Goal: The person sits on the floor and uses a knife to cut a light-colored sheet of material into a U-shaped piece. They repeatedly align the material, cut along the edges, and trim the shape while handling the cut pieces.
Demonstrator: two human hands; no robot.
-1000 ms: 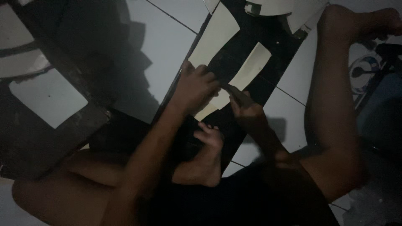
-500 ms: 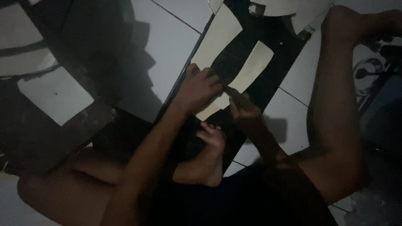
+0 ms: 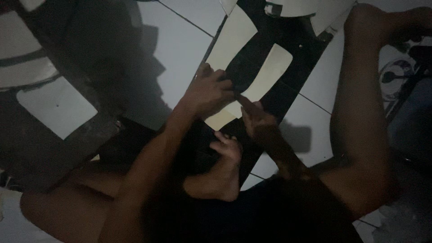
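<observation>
While left hand [image 3: 209, 94] pins cream curved template [image 3: 252, 92] on black sheet [image 3: 292, 45], right hand [image 3: 256, 119] traces edge, grip unclear; likely next: steady outline.

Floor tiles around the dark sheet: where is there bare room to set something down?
Bare white tile lies between the dark sheet and the shadowed pile at left; another patch sits between sheet and right leg. Crowded where left hand and right hand press the cream pattern piece.
</observation>
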